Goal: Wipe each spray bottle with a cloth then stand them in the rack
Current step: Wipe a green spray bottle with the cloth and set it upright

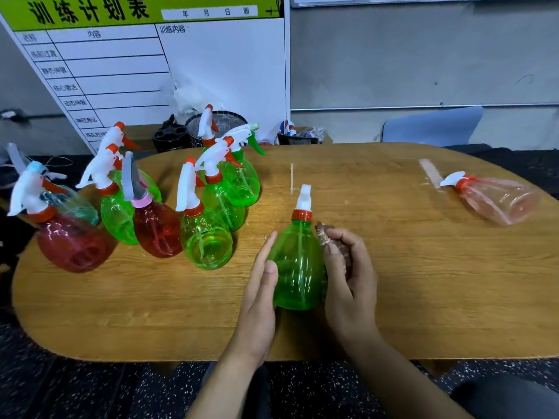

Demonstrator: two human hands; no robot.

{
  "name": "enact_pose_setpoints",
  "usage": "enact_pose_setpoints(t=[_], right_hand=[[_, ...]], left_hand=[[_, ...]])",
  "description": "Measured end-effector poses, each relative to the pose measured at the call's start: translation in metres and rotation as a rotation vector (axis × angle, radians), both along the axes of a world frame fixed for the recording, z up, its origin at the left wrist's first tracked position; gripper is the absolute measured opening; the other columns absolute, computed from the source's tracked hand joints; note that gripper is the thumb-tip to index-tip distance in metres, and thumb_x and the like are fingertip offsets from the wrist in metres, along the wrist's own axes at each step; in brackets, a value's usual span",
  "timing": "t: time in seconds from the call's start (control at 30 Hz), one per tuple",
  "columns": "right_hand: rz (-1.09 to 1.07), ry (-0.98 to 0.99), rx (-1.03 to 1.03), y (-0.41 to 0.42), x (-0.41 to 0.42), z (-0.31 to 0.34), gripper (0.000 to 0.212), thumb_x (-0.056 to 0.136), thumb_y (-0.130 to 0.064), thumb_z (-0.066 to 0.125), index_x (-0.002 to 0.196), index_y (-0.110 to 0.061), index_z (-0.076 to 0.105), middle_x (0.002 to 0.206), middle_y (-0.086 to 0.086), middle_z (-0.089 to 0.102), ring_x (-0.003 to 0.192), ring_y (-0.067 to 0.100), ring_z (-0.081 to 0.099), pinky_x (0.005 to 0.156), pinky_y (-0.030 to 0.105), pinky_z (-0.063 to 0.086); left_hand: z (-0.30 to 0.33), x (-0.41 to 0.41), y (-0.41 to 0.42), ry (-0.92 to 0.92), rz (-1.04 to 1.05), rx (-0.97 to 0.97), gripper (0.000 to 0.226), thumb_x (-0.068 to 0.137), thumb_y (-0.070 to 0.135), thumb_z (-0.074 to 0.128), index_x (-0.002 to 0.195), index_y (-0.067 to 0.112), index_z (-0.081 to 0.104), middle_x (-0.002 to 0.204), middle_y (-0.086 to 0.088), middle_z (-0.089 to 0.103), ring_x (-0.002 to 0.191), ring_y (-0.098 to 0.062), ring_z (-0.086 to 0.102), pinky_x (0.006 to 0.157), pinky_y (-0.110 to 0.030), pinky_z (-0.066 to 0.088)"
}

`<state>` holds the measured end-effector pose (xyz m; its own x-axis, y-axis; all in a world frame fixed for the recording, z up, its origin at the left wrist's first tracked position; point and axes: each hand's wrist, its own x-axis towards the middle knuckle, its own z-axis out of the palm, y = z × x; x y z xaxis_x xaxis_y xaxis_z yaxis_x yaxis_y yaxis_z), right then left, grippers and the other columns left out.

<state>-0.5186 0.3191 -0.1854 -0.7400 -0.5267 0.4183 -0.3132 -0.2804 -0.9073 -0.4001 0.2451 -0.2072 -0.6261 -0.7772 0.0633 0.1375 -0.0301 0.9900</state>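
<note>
Green spray bottle (298, 267) stood upright near front edge of table (393, 297), between both hands; left hand (260, 285) laid flat against its side, fingers straight, likely to steady it; right hand (348, 267) curled round small brownish cloth (325, 237), pressed to bottle's shoulder for wiping; pink bottle (496, 201) lying far right, probably awaiting wiping; no rack identifiable.

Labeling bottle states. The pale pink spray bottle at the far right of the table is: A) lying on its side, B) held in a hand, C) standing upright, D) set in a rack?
A: the pale pink spray bottle lies on its side on the table, apart from both hands, which are at the green bottle near the front edge.
</note>
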Motion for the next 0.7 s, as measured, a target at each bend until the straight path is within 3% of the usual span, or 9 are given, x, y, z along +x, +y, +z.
enact_pose_setpoints(t=[0.1, 0.2, 0.33, 0.47, 0.57, 0.63, 0.7], right_hand=[[-0.028, 0.138, 0.047, -0.004, -0.014, 0.010, 0.027, 0.105, -0.020, 0.054, 0.129, -0.021, 0.068, 0.114, -0.008, 0.067, 0.103, 0.013, 0.066, 0.084, 0.023, 0.052], [-0.013, 0.338, 0.198, -0.009, -0.018, 0.008, 0.031, 0.107, -0.027, 0.053, 0.133, -0.024, 0.070, 0.097, -0.008, 0.057, 0.080, 0.009, 0.059, 0.066, 0.015, 0.044], [0.019, 0.552, 0.212, -0.006, -0.010, -0.002, 0.036, 0.106, -0.032, 0.052, 0.136, -0.022, 0.069, 0.093, -0.007, 0.045, 0.072, 0.005, 0.050, 0.059, 0.017, 0.040], [0.183, 0.772, 0.115, 0.014, -0.002, -0.013, 0.033, 0.104, -0.028, 0.060, 0.135, -0.019, 0.069, 0.102, 0.001, 0.056, 0.081, 0.012, 0.057, 0.062, 0.030, 0.052], [0.227, 1.001, 0.106, 0.025, 0.005, -0.020, 0.032, 0.102, -0.025, 0.063, 0.131, -0.018, 0.074, 0.101, 0.007, 0.064, 0.092, 0.022, 0.065, 0.074, 0.031, 0.057], [0.227, 1.007, 0.090, 0.026, 0.003, -0.017, 0.030, 0.102, -0.025, 0.062, 0.129, -0.019, 0.075, 0.102, 0.005, 0.064, 0.093, 0.019, 0.066, 0.075, 0.027, 0.055], [0.204, 0.854, 0.064, 0.024, -0.004, -0.009, 0.030, 0.103, -0.023, 0.061, 0.131, -0.020, 0.073, 0.107, -0.005, 0.057, 0.090, 0.004, 0.061, 0.073, 0.019, 0.049]], left_hand=[[0.001, -0.001, 0.003, -0.022, -0.010, -0.016, 0.056, 0.096, 0.072, 0.049, 0.150, 0.061, 0.047, 0.165, 0.024, 0.041, 0.157, -0.006, 0.032, 0.130, -0.056, 0.026], [0.002, -0.001, 0.002, -0.021, 0.006, -0.028, 0.054, 0.097, 0.070, 0.049, 0.150, 0.059, 0.049, 0.163, 0.025, 0.044, 0.155, -0.002, 0.034, 0.130, -0.053, 0.027], [0.000, 0.002, -0.001, 0.022, 0.046, 0.029, 0.055, 0.100, 0.067, 0.050, 0.153, 0.054, 0.048, 0.165, 0.010, 0.047, 0.156, -0.022, 0.040, 0.128, -0.060, 0.027], [0.009, 0.001, 0.001, 0.071, 0.102, 0.051, 0.047, 0.107, 0.056, 0.048, 0.153, 0.046, 0.052, 0.157, 0.001, 0.057, 0.149, -0.022, 0.051, 0.127, -0.055, 0.032], [0.019, -0.003, 0.005, 0.140, 0.089, 0.123, 0.047, 0.107, 0.044, 0.043, 0.153, 0.039, 0.052, 0.145, -0.001, 0.068, 0.136, -0.024, 0.063, 0.121, -0.052, 0.042], [0.020, -0.003, 0.006, 0.155, 0.100, 0.133, 0.046, 0.108, 0.042, 0.043, 0.153, 0.038, 0.052, 0.146, -0.002, 0.067, 0.137, -0.025, 0.063, 0.121, -0.052, 0.041], [0.015, -0.004, 0.006, 0.125, 0.128, 0.100, 0.044, 0.111, 0.046, 0.045, 0.154, 0.042, 0.052, 0.153, -0.001, 0.062, 0.144, -0.024, 0.056, 0.124, -0.055, 0.037]])
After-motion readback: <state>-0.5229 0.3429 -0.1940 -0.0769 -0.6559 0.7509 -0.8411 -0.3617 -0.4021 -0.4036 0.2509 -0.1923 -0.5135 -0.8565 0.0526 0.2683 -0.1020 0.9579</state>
